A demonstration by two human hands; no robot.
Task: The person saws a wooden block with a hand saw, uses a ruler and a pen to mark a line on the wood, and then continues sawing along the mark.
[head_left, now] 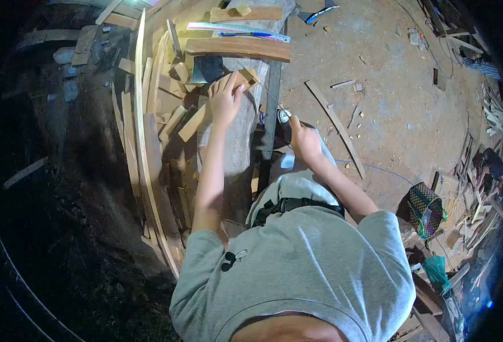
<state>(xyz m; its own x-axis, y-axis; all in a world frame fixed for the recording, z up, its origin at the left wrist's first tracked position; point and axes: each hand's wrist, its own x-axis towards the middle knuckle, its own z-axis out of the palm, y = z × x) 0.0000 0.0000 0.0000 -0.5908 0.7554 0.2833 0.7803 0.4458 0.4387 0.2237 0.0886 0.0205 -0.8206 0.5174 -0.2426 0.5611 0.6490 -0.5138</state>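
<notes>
My left hand grips a light wooden piece laid slantwise over the worn wooden bench beam. Its fingers lie over the top, with the thumb on the right side. The near end of the piece sticks out below the wrist, and its far end shows a darker patch. In my right hand, closed in a fist, is the handle end of a thin rod-like tool. That tool slants up and left, its tip right at the far end of the piece. I cannot tell the tool's exact kind.
Across the beam lie a curved brown board, a white ruler and a blue pen. Long strips and offcuts are heaped on the left. A stick lies on the dirt floor. A checkered basket stands right.
</notes>
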